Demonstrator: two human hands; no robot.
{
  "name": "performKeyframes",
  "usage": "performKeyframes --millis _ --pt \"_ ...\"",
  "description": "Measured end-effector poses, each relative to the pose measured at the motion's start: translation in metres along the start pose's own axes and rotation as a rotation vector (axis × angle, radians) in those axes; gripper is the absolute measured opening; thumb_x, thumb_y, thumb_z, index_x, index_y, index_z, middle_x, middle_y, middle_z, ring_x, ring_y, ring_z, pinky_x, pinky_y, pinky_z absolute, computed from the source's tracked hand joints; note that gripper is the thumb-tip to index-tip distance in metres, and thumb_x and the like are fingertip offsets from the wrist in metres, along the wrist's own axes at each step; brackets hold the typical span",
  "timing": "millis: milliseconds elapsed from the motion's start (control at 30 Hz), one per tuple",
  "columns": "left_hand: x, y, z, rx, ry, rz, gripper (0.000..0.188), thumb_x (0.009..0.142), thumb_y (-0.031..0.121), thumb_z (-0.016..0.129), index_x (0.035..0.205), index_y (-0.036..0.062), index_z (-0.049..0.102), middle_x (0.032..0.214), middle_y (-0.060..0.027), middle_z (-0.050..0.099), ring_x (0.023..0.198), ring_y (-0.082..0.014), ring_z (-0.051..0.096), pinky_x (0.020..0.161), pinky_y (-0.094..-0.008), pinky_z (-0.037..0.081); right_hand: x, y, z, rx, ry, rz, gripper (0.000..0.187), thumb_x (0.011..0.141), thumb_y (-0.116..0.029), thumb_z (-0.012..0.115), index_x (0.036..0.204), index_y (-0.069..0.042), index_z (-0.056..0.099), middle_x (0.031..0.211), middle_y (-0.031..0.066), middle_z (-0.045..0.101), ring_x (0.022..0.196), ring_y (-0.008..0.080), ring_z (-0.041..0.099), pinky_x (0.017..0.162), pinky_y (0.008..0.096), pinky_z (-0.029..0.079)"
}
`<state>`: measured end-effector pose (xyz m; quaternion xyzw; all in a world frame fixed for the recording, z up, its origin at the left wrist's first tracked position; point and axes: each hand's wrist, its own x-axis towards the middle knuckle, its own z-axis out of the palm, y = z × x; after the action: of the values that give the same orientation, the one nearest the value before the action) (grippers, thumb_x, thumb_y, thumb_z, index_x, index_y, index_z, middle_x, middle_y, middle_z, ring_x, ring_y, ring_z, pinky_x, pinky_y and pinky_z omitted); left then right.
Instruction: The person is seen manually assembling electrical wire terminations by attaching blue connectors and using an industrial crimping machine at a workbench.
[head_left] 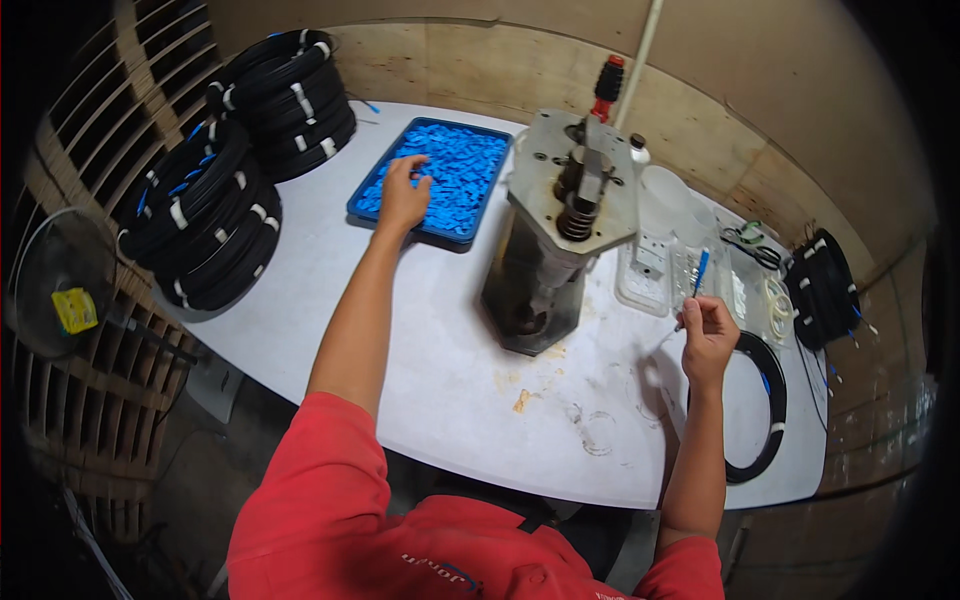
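My left hand (404, 198) is over a dark blue tray (447, 240) of small blue plastic pieces (455, 165). Its bent fingers and thumb stand apart, with nothing visible between them. Fingers closed, my right hand (708, 338) pinches a thin cable end with a blue tip (702, 266) that points up. Beside my right forearm lies a coil of black cable (778, 425) with white ties. Between my hands stands a metal hand press (560, 215) with a spring and a black-and-red handle (607, 85).
Stacked black cable coils (205, 225) and more coils (290, 105) stand at the left. Clear plastic trays (643, 290), scissors (755, 250) and another black coil bundle (825, 290) are at the right. A fan (65, 285) stands beyond the left edge of the white table (450, 400).
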<state>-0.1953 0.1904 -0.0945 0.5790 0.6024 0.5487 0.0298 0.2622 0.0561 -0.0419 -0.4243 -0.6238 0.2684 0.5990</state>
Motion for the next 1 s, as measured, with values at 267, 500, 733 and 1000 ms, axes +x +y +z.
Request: performKeyframes --millis 267,500,733,1000 --pt "0.018 0.116 -0.057 -0.25 0.556 0.312 0.018 0.089 0.01 0.064 0.106 0.0039 0.062 0.096 -0.0067 0.061 0.081 -0.0122 0.057 0.071 -0.026 0.048 0.006 -0.006 0.002 0.106 0.054 -0.002 0.009 0.091 -0.008 0.066 0.09 0.0 0.063 0.076 0.0006 0.063 0.067 0.0073 0.059 0.063 0.0209 0.048" --pt "-0.091 0.302 -0.016 -0.521 -0.245 0.778 0.018 0.076 -0.007 0.065 0.093 -0.0011 0.065 0.079 -0.0128 0.064 0.066 -0.0225 0.063 0.062 -0.0297 0.051 0.008 -0.002 -0.015 0.185 0.099 0.01 0.009 0.092 -0.01 0.066 0.09 -0.001 0.063 0.074 -0.0002 0.062 0.066 0.0064 0.059 0.062 0.0204 0.048" --pt "-0.099 0.252 0.158 -0.123 -0.669 0.456 0.016 0.081 0.008 0.063 0.092 0.0004 0.072 0.087 -0.0193 0.07 0.081 -0.0328 0.068 0.073 -0.0404 0.054 0.007 0.002 -0.014 0.196 0.06 0.027 0.012 0.092 -0.012 0.066 0.09 -0.001 0.063 0.073 -0.0002 0.064 0.065 0.005 0.058 0.059 0.0196 0.045" --pt "-0.109 0.25 0.228 0.229 -0.968 0.255 0.02 0.075 0.006 0.066 0.094 0.0085 0.075 0.099 -0.0211 0.069 0.094 -0.0365 0.068 0.083 -0.0427 0.054 0.005 0.005 -0.017 0.168 0.02 0.07 0.009 0.093 -0.011 0.065 0.09 -0.003 0.063 0.073 -0.0005 0.063 0.064 0.0052 0.058 0.059 0.0201 0.046"
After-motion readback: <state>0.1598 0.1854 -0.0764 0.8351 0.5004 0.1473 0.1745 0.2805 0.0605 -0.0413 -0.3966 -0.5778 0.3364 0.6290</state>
